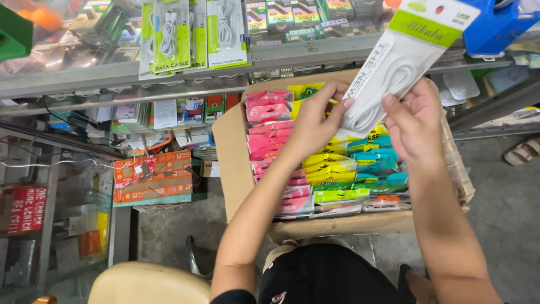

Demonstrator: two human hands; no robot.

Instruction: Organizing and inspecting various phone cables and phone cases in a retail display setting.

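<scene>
Both my hands hold up one flat clear packet (394, 62) with a white cable inside and a green and white card header. My left hand (316, 115) pinches its lower left edge. My right hand (415, 121) grips its lower right side. Below them, an open cardboard box (233, 152) rests on my lap, packed with rows of small packets: pink ones (270, 121) on the left, yellow ones (329, 163) in the middle, teal ones (376, 163) on the right, green ones (340, 195) at the front.
A glass counter (112, 73) with hanging cable packs (171, 36) runs across the top. Orange boxes (152, 177) lie on lower shelves at left. A blue object (495, 25) sits top right. A cream stool (149, 281) stands near my left knee. Someone's sandalled foot (523, 151) shows at far right.
</scene>
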